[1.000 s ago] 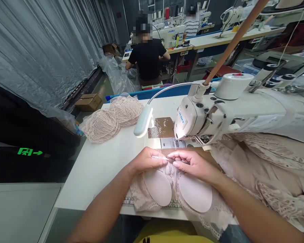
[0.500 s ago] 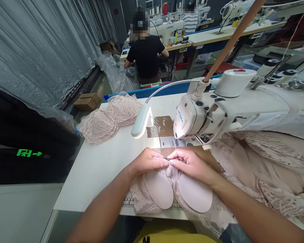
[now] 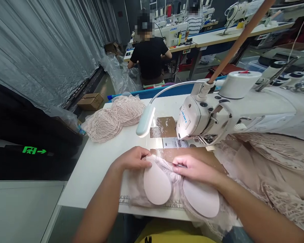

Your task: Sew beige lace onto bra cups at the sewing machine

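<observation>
A pale pink lace bra [image 3: 157, 187] with two smooth pads lies at the table's front edge, its inner side facing up. My left hand [image 3: 133, 158] pinches its upper edge by the left pad, thumb on top. Closed at the lace between the pads is my right hand [image 3: 194, 167], with a small dark metal tool [image 3: 181, 165] showing between its fingers; its kind I cannot make out. Just beyond both hands stands the sewing machine [image 3: 195, 114], its needle area lit.
Another lace bra [image 3: 103, 125] rests at the table's back left. A lamp [image 3: 145, 120] on a bendy neck hangs over the table [image 3: 98, 175]. Piled beige lace fabric [image 3: 255, 162] fills the right side. A person in black [image 3: 150, 60] sits ahead, back turned.
My left hand has moved left along the bra's upper edge, away from my right hand. The lace between them is now stretched out, and the right pad has shifted slightly right.
</observation>
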The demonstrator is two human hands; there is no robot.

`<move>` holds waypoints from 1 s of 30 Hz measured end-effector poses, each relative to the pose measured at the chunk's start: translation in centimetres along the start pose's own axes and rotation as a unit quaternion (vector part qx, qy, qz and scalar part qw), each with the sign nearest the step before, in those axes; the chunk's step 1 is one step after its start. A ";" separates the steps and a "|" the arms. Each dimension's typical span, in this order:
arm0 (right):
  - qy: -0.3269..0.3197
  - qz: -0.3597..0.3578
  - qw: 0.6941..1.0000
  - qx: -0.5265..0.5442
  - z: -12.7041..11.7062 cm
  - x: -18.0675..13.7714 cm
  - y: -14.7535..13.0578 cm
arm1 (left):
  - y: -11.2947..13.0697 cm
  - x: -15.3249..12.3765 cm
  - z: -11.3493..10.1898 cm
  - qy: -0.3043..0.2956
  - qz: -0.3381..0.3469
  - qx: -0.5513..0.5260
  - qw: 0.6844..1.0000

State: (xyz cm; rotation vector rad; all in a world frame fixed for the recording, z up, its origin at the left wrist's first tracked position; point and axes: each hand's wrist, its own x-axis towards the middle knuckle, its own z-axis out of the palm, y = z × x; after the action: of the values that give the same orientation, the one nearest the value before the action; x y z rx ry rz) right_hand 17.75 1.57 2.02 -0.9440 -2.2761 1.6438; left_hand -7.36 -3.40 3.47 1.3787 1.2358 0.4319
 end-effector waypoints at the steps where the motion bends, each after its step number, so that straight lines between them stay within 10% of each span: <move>1: -0.015 -0.007 1.000 0.012 0.1 0.0 0.0 | 0.0 -0.2 -0.1 0.013 0.005 -0.012 1.000; 17: 0.106 -0.056 0.982 0.146 1.1 0.4 0.6 | 1.1 1.9 3.8 0.043 0.066 -0.105 0.991; 30: 0.062 -0.059 0.988 0.128 0.4 0.1 0.2 | 0.9 2.1 4.1 0.055 0.052 -0.168 0.983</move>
State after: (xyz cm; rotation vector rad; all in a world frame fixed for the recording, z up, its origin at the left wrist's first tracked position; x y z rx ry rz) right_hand 17.52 1.37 1.62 -0.8100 -1.9434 1.7218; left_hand -2.77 -3.45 2.36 1.1431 1.1215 0.7634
